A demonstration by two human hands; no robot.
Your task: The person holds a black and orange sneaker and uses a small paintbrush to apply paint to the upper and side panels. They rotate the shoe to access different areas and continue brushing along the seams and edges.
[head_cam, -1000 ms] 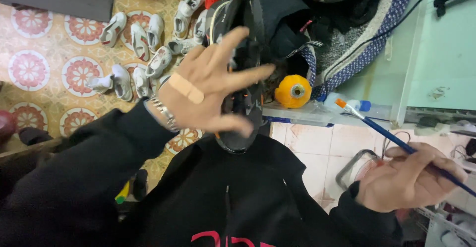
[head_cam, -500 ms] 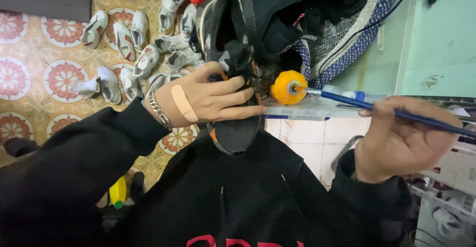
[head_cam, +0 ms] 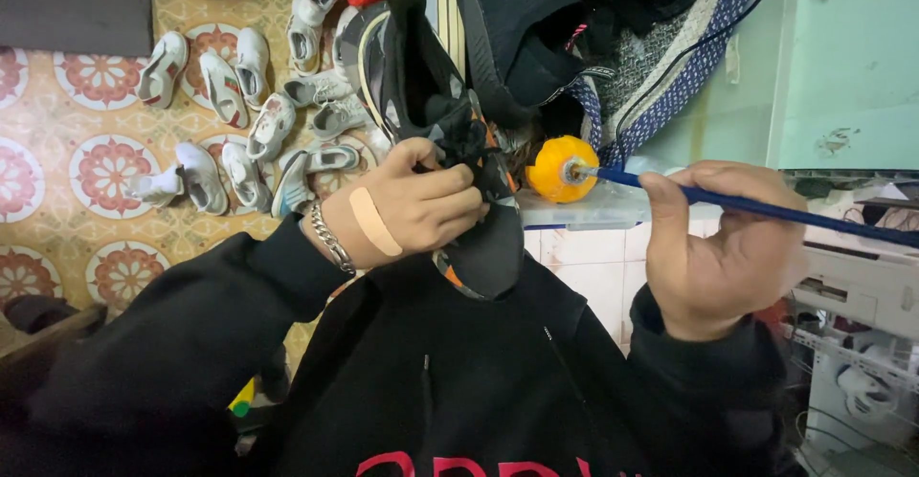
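Nearest of all, a black sweatshirt (head_cam: 450, 391) with red print is seen filling the bottom of the view, both sleeves reaching up from it. At mid-height the left hand (head_cam: 407, 211), marked by a tan plaster and a silver bracelet (head_cam: 330, 238) at the wrist, is clenched around a black shoe (head_cam: 450, 142), which is held upright with its heel end hanging down toward the chest. To the right, the right hand (head_cam: 732, 243) is closed on a blue-handled brush (head_cam: 747, 204), pinched between thumb and fingers; the brush tip is dipped into a small orange pot (head_cam: 565, 168). That pot is rested at the left end of a clear plastic box (head_cam: 613, 207), just beside the shoe. Behind the pot, dark garments and a blue-and-white patterned cloth (head_cam: 670, 66) are heaped against a pale green wall (head_cam: 852, 66). Farther off, at the upper left, many white shoes (head_cam: 249, 123) are scattered over a patterned tile floor (head_cam: 86, 199), with a grey mat (head_cam: 72, 18) laid at the far corner.
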